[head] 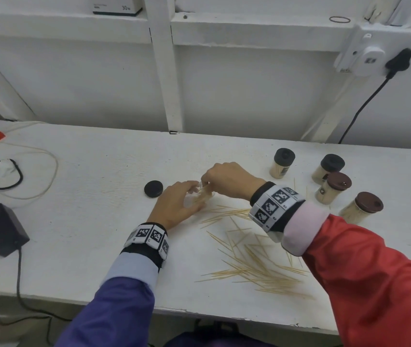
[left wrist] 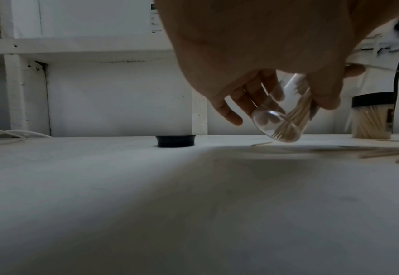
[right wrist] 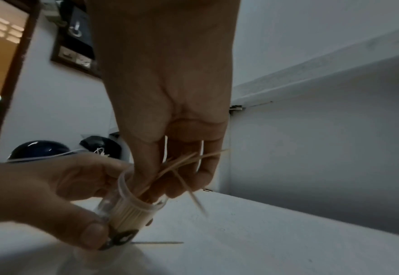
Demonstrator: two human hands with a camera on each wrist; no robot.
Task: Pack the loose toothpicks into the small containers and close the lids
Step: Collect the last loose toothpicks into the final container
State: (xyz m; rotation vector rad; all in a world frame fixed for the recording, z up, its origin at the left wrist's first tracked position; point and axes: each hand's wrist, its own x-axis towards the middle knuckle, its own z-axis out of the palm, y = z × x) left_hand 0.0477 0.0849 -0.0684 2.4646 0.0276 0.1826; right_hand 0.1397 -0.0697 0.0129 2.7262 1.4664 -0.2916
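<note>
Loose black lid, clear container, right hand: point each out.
loose black lid (head: 153, 188), head view, top face.
clear container (left wrist: 278, 128), left wrist view, lower wall.
right hand (head: 229, 179), head view, back of hand.

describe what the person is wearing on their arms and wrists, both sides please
Left arm: a purple sleeve with a pale blue cuff. Right arm: a red sleeve with a pale pink cuff. Each wrist has a black strap under a band of white blocks printed with black square markers, left band, right band. Both hands are bare.

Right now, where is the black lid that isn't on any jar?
In the head view, the loose round black plastic lid lies flat on the white table, just left of the left hand that holds the clear plastic jar.
</note>
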